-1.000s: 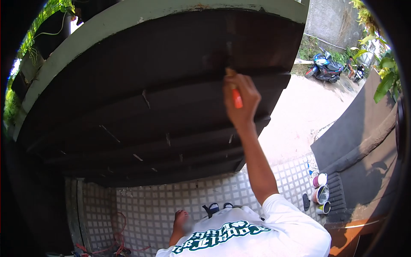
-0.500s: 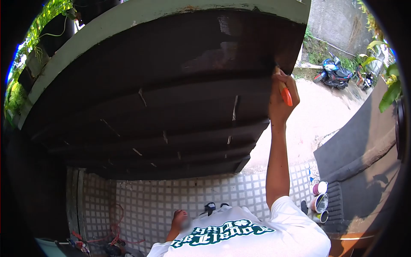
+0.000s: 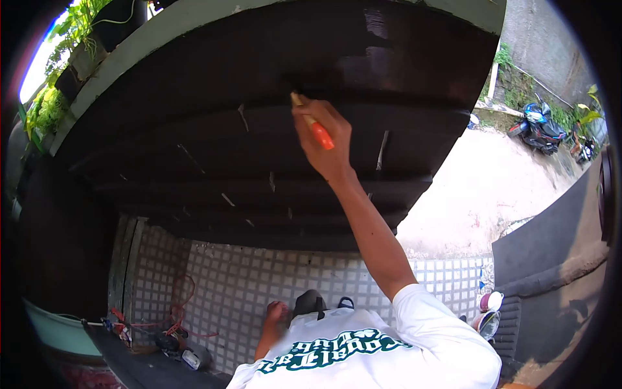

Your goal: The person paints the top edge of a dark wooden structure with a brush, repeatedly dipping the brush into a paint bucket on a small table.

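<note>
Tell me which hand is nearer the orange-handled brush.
Right. The right hand grips the brush, raised in front of the dark panel; the left hand is low, well apart from it, beside the white shirt.

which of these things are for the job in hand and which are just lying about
For the job:
- brush, in the right hand
- dark panelled surface it is worked along
- probably the tubs by the grille; contents unclear

Just about, seemingly:
- motorbike
- red cord on the tiles
- plants, upper left
</note>
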Motion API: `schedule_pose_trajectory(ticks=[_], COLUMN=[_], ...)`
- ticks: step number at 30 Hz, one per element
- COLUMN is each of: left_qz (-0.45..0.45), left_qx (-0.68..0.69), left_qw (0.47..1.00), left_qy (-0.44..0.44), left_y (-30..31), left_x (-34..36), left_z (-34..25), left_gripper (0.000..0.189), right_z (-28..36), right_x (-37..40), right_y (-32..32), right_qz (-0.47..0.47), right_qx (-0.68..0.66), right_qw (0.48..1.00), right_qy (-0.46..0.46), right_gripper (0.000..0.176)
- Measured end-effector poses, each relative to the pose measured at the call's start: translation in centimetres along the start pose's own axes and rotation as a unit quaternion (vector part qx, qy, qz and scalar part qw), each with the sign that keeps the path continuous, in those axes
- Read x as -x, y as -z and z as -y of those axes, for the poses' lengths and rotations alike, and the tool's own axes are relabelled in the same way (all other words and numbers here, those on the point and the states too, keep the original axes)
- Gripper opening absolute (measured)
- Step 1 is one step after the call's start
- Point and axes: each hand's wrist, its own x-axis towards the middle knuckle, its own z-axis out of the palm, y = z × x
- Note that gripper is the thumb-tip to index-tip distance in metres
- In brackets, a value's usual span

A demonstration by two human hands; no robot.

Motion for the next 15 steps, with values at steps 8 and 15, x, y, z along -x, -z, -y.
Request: schedule_pose_trajectory(ticks=[8,15], left_qz=[-0.008,0.047], left_qx=[0.083,0.046], left_qw=[0.996,0.994], left_qy=[0.014,-0.092], left_y=[4.6,10.6], left_x=[1.5,-0.5], left_z=[2.3,1.7], left_gripper=[0.026,0.028], right_z=[0.9,2.3], right_x=[-2.0,-0.2], right_y=[8.0,-1.9], right_qz=[-0.116,-0.077], right_qx=[0.218,0.276], right_qw=[0.969,0.958], right_qy=[0.027,0.023], right_gripper=[0.013,0.012])
